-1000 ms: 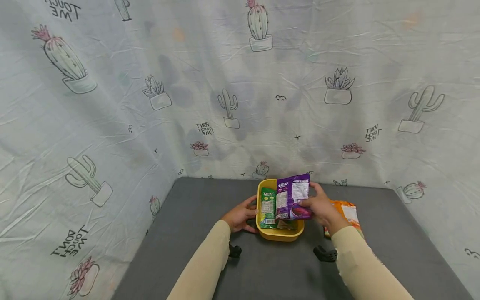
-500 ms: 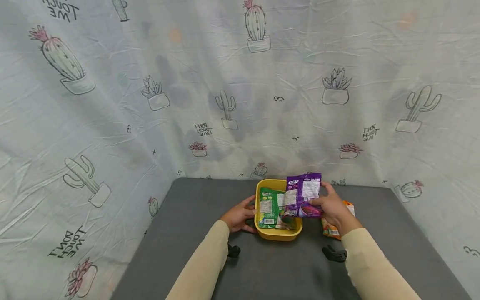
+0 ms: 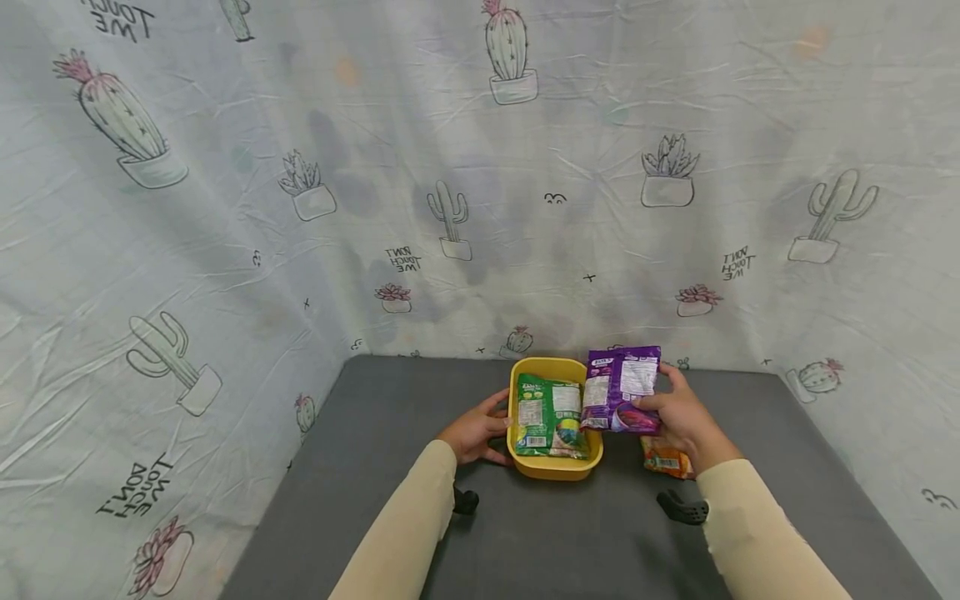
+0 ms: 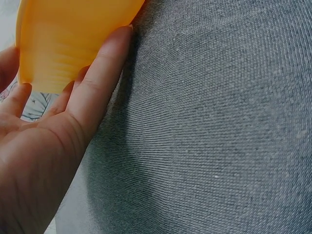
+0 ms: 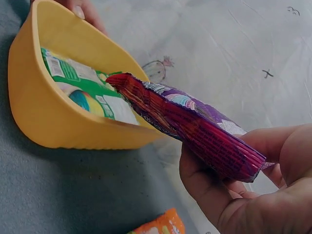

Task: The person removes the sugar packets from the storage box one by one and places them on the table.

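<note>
A purple snack bag (image 3: 621, 390) is pinched at its right edge by my right hand (image 3: 678, 417). It hangs tilted over the right rim of a yellow plastic bin (image 3: 558, 473). In the right wrist view the purple bag's folded bottom edge shows between thumb and fingers. Inside the bin lies a green snack bag (image 3: 551, 417), printed side up. My left hand (image 3: 476, 429) rests on the bin's left side with fairly straight fingers; in the left wrist view they lie along the yellow wall. Partly hidden under my right hand is an orange snack bag (image 3: 667, 460).
Grey cloth covers the table (image 3: 555, 542). A pale curtain (image 3: 480, 208) with cactus drawings stands along the back and sides. Black wrist mounts (image 3: 682, 507) stick out below both forearms.
My right hand has carried the purple bag rightward, from over the bin to its right rim, uncovering more of the green bag. The left hand stays at the bin.
</note>
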`<state>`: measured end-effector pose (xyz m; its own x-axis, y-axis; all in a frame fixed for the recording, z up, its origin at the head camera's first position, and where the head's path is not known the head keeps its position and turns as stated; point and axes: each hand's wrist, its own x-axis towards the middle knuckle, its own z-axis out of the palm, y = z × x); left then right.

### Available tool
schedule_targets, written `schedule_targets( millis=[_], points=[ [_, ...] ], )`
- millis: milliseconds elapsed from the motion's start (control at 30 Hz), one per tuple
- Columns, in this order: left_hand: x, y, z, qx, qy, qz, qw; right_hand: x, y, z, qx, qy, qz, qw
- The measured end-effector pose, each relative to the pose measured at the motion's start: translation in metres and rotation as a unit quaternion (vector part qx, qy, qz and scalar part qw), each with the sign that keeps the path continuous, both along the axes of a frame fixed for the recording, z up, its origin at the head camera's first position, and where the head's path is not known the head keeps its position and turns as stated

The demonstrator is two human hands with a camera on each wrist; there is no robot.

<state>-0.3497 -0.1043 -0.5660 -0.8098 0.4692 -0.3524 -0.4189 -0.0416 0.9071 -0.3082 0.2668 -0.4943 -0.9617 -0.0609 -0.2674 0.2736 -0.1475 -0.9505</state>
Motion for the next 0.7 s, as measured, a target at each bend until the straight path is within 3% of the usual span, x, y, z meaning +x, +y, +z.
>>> schedule_targets(
  millis=[167, 700],
  points=[
    [0.001, -0.001, 0.0, 0.0, 0.001, 0.0, 1.0, 0.002, 0.009, -0.002, -0.007, 0.019, -0.006, 0.9998],
    [0.001, -0.002, 0.001, -0.001, -0.004, 0.003, 1.0, 0.012, 0.04, -0.008, -0.018, 0.006, -0.026, 0.9995]
  ],
)
